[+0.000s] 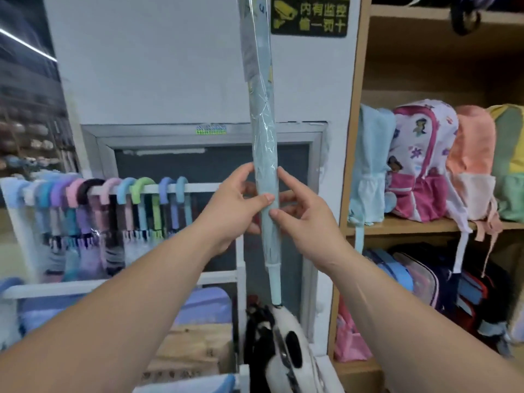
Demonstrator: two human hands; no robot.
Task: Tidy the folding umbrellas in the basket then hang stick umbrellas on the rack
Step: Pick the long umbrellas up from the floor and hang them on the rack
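Note:
A pale blue stick umbrella [262,129] in a clear plastic sleeve stands nearly upright in front of me, its tip pointing down and its top end out of frame. My left hand [235,202] grips its lower shaft from the left. My right hand [300,211] pinches the same part from the right, forefinger raised. To the left runs the white rack [198,188], its top bar holding several stick umbrellas [113,211] by their coloured curved handles.
A white wall with a yellow-on-black sign [310,15] is behind. Wooden shelves [397,225] with backpacks [419,163] stand on the right. Below the umbrella's tip lies a black-and-white panda bag [286,344]. Blue folded items and a cardboard box [195,344] sit under the rack.

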